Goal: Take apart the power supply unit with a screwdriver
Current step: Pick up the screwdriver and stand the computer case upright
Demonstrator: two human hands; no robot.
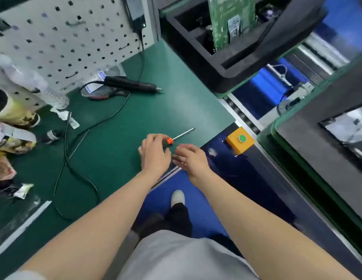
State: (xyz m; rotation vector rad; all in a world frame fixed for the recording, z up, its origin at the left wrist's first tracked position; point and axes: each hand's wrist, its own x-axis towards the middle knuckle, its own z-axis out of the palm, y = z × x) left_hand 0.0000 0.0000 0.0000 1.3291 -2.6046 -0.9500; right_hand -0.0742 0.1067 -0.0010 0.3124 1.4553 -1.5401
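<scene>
The screwdriver [169,140] lay near the right edge of the surface [176,102], its shaft aimed toward the far right corner. The left hand [156,151] was curled over its dark handle. The right hand [191,159] hovered just beside, fingers loose and holding nothing. A clean pickup would call for a full wrap behind the orange collar. No power supply unit could be made out. A corded electric driver [131,84] lay by the far edge, and a black cable [75,164] trailed left of the hands, apart from them. A yellow button box [239,141] sat just past the right edge.
</scene>
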